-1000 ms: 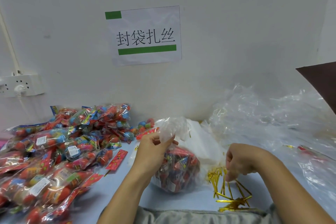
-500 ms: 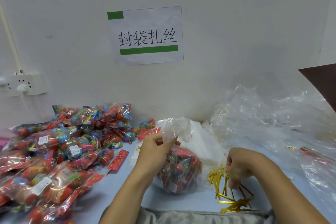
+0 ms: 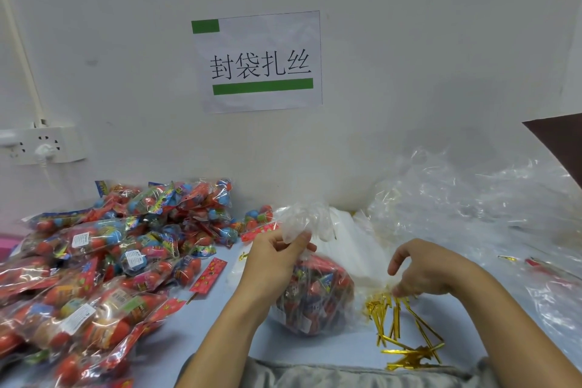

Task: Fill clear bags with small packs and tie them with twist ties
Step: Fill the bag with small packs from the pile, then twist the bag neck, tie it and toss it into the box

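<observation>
Head view, loose packs left, perhaps spare bags right

White wall with paper sign, socket strip; pale blue table.

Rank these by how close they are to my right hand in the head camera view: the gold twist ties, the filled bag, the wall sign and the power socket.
From the right hand, nearest first:
1. Gold twist ties, right under its fingertips.
2. Filled bag, just to its left, held by the left hand.
3. Wall sign, up on the wall.
4. Power socket, far left on the wall.
</observation>
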Tool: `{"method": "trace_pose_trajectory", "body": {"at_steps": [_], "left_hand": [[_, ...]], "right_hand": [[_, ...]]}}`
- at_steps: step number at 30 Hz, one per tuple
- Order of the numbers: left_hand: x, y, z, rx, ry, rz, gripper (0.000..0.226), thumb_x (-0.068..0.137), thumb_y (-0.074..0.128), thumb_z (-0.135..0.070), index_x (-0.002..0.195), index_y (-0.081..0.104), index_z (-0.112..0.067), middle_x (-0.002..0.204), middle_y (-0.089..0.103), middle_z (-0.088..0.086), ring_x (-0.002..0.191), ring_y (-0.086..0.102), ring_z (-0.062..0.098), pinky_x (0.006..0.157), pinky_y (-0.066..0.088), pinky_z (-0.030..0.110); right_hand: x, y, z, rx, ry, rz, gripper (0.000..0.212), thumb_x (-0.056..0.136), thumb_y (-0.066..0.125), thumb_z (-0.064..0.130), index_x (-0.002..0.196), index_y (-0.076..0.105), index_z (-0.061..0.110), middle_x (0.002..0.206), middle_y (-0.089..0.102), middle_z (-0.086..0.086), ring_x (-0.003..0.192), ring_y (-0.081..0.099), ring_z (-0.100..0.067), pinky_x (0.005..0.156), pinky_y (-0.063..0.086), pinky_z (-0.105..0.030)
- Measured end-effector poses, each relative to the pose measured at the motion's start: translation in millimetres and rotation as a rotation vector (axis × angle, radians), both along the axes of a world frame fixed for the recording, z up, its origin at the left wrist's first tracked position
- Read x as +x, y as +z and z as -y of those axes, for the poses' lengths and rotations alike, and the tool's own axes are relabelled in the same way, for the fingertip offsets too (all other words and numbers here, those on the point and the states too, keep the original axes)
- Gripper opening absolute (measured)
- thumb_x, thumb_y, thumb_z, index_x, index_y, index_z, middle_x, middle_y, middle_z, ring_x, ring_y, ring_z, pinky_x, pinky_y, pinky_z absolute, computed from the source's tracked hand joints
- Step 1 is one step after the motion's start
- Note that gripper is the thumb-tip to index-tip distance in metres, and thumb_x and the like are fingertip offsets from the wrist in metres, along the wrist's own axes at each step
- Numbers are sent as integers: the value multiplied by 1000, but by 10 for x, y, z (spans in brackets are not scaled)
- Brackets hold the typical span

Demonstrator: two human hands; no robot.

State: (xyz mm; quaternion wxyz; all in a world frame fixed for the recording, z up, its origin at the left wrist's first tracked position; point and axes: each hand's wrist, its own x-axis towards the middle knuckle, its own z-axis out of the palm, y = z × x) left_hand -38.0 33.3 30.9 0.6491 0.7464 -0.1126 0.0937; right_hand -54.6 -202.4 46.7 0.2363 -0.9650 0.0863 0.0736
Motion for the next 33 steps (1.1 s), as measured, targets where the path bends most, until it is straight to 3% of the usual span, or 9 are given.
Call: {"method": "trace_pose_trajectory", "body": {"at_steps": [4,8,12,17,20,23,28,33], "left_hand": [[0,-4,2,-1,0,1,31,93,62,-35,77,79,-14,75,75,-3,71,69,9,69,53,17],[1,-5,-1,12,-1,-8,31,94,62,-36,79,79,-15,77,76,-5,76,70,11,75,54,23],[-6,1,0,18,1,-3,30,93,61,-37,78,79,-17,77,76,-6,73,70,6,67,52,14],[-14,4,2,21,-2,-14,30,92,62,-38,78,78,-18,78,76,-6,75,70,7,74,52,23],[-13,6,4,24,-2,-20,31,93,61,-39,78,79,-18,79,76,-7,77,70,6,76,51,23],[-9,6,7,33,5,-24,31,92,61,-41,79,79,-19,79,76,-9,78,70,6,73,49,21],[-2,0,6,34,11,-22,31,92,61,-40,78,79,-19,78,76,-7,79,70,9,78,53,26],[-4,2,9,21,3,-24,31,92,62,-39,79,79,-17,78,76,-5,84,72,17,84,56,33]], "right_hand": [[13,-47,-14,-98,-19,-65,25,84,82,26,99,68,12,100,66,0,90,61,-16,74,48,-22],[46,-129,-33,-148,-49,-104,36,82,83,33,93,54,13,96,60,-5,86,54,-22,73,46,-26],[50,-178,-41,-178,-93,-102,41,77,87,33,98,58,14,112,69,-8,105,67,-26,89,56,-33],[69,-183,-65,-175,-109,-120,41,77,88,30,100,57,14,120,69,-10,112,66,-28,93,56,-36],[85,-153,-60,-172,-88,-136,37,80,85,30,96,57,13,108,69,-8,98,67,-26,81,54,-31],[59,-90,-41,-155,-60,-126,30,86,81,29,90,57,12,86,56,-5,73,50,-20,64,42,-24],[43,-48,-14,14,-78,-44,24,83,83,22,87,60,16,72,62,2,56,61,-7,44,40,-13],[84,-110,15,93,-68,-1,19,82,83,16,85,64,14,62,64,5,46,62,-2,40,40,-12]]}}
